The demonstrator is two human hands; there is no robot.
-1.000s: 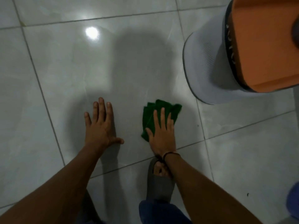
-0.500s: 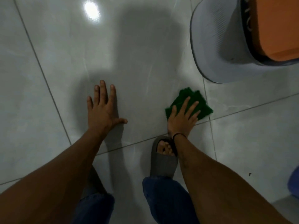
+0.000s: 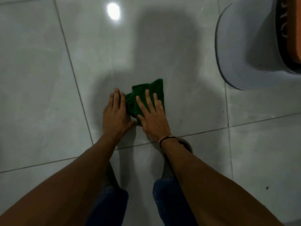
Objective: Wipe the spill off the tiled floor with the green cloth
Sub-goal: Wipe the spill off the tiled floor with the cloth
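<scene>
The green cloth (image 3: 154,86) lies crumpled on the glossy grey tiled floor (image 3: 48,79), just beyond a grout line. My right hand (image 3: 153,121) presses flat on it with the fingers spread, covering its near part. My left hand (image 3: 114,115) rests flat on the tile right beside the cloth, its fingers against the cloth's left edge. Faint wet streaks show on the tile (image 3: 244,115) to the right; no distinct puddle is visible.
A grey round plastic base (image 3: 241,46) with an orange part (image 3: 294,38) above it stands at the upper right. My grey sandal (image 3: 187,145) sits under the right wrist, my knees below. A dark speck (image 3: 267,187) lies at the lower right.
My right hand has slid the cloth back left from the tile joint near the grey base. Both hands now sit side by side at the cloth.
</scene>
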